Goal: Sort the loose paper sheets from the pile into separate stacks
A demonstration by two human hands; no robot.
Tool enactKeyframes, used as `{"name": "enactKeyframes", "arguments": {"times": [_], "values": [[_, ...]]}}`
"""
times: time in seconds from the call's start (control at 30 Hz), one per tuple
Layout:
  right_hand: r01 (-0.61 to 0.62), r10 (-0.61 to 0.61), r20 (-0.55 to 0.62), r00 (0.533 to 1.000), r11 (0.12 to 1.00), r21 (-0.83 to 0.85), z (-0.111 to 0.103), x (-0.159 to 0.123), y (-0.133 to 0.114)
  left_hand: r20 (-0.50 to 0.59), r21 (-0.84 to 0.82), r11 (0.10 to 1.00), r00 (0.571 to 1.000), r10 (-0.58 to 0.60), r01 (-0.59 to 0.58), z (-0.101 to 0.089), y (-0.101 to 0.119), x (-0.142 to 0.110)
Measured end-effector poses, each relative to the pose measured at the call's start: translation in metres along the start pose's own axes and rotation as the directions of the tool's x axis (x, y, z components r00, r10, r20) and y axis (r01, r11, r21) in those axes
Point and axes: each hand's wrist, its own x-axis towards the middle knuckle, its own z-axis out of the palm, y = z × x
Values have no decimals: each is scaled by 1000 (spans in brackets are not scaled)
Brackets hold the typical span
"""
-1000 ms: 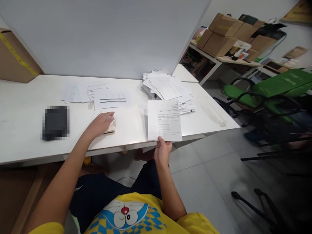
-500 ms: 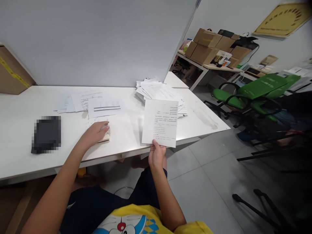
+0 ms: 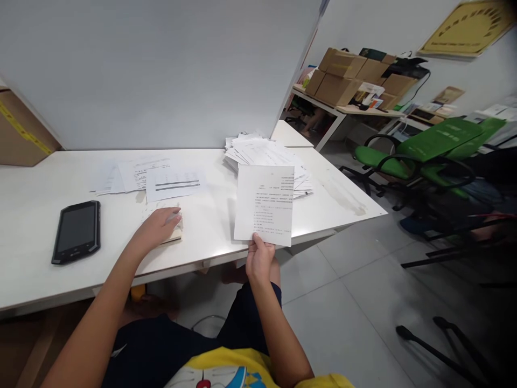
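Observation:
My right hand (image 3: pixel 260 258) pinches the bottom edge of a printed sheet of paper (image 3: pixel 264 205), thumb on the front. The sheet is tilted up above the table's front edge, its text facing me. My left hand (image 3: pixel 159 226) lies with fingers stretched over a small pale block, perhaps a notepad (image 3: pixel 174 237), mostly hidden beneath it. Something greyish shows by the fingertips, too small to name. Just beyond that hand, a few printed sheets (image 3: pixel 173 183) lie overlapping. Behind the held sheet sits a messy pile of papers (image 3: pixel 262 151).
A black rugged phone (image 3: pixel 77 231) lies on the white table (image 3: pixel 28 231) at left. A cardboard box (image 3: pixel 24 129) stands at the far left against the grey partition (image 3: pixel 161 70). Green chairs (image 3: pixel 428 145) and a desk with boxes (image 3: pixel 339 81) are off to the right.
The camera view has shifted, so the table sits lower and further left in the picture. The held sheet tilts slightly differently. Both hands keep their places on the block and the sheet.

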Motion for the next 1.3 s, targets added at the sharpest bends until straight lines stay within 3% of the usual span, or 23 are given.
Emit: {"name": "enactKeyframes", "arguments": {"times": [0.23, 1.3], "values": [[4, -4, 5, 1000, 1000, 1, 2, -1, -1, 11, 21, 999, 999, -32, 32, -6, 10, -2], [8, -8, 20, 1000, 1000, 30, -2, 1, 1, 20, 7, 1000, 1000, -7, 7, -5, 5, 0]]}}
